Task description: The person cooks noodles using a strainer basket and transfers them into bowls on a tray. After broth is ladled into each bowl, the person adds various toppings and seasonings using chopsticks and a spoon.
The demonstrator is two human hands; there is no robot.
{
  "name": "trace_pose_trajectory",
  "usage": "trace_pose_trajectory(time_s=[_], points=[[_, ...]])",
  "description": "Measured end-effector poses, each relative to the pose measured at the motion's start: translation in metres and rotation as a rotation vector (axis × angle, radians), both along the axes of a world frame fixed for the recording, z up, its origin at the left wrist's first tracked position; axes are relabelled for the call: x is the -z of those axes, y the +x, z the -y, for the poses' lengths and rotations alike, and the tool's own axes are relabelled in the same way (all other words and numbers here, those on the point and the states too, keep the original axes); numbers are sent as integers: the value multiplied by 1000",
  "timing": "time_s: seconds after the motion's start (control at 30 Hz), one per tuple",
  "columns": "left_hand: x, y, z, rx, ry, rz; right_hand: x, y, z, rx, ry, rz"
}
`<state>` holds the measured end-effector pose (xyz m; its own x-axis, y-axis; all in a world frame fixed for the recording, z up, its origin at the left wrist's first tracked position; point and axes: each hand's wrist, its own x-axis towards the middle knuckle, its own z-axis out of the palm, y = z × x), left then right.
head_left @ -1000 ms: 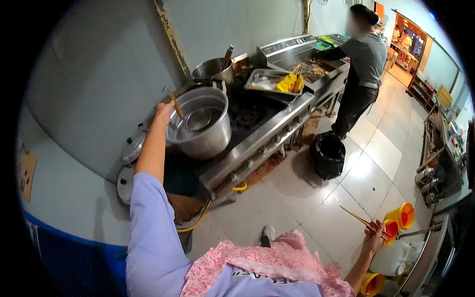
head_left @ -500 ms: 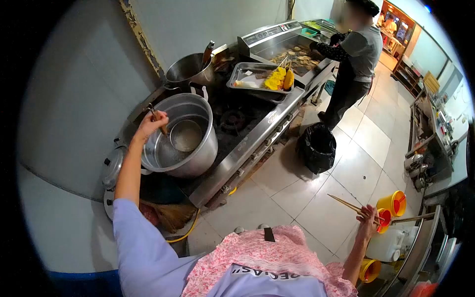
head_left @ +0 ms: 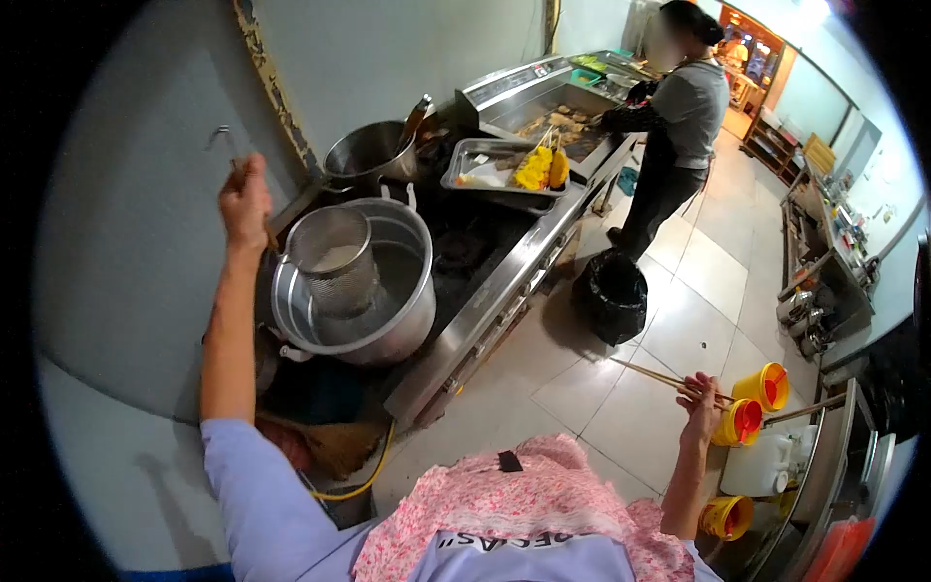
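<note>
My left hand [head_left: 244,206] is closed round the wooden handle of a deep mesh noodle strainer [head_left: 335,267], whose hooked handle end points up toward the wall. Something pale sits in the strainer's bottom. The basket hangs tilted in the mouth of a large aluminium pot [head_left: 412,301], its lower part near the liquid; whether it touches is hard to tell. On the other side, out over the floor, my right hand [head_left: 702,400] grips a pair of long wooden chopsticks [head_left: 648,371] that point left.
Behind the pot stand a smaller steel pot [head_left: 373,155] and a metal tray [head_left: 485,155] with yellow skewered food. A co-worker [head_left: 679,126] stands at the fryer [head_left: 543,102]. A black-bagged bin [head_left: 613,296] is on the floor; yellow buckets [head_left: 761,388] are at right.
My left hand has risen, lifting the strainer from deep in the pot up to its mouth. My right hand with the chopsticks has shifted slightly left in view.
</note>
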<state>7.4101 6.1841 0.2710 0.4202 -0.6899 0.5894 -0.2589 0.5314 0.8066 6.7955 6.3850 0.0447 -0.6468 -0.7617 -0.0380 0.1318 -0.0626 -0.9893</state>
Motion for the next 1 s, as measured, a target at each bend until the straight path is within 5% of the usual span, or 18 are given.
trace_pose_trajectory(time_s=[0.13,0.33,0.57,0.67,0.7,0.83,0.93,1.0], points=[[-37,1,-44,-47,-113,15,-4,18,1,44,27,-6],[43,6,-17,-350,205,18,-7,42,5,-3,-22,39],[-11,12,-69,-294,-176,70,-16,42,-10,66,28,-65],[40,37,-22,-482,-400,649,-3,55,-12,63,30,-35],[36,12,-31,-268,50,168,-3,60,-11,6,9,32],[20,21,-22,-278,-73,78,-12,69,-14,-115,6,-151],[-4,26,-51,-122,-389,311,-16,63,-15,-77,33,-215],[-9,8,-66,-236,-306,76,-9,63,-14,-17,35,-177]])
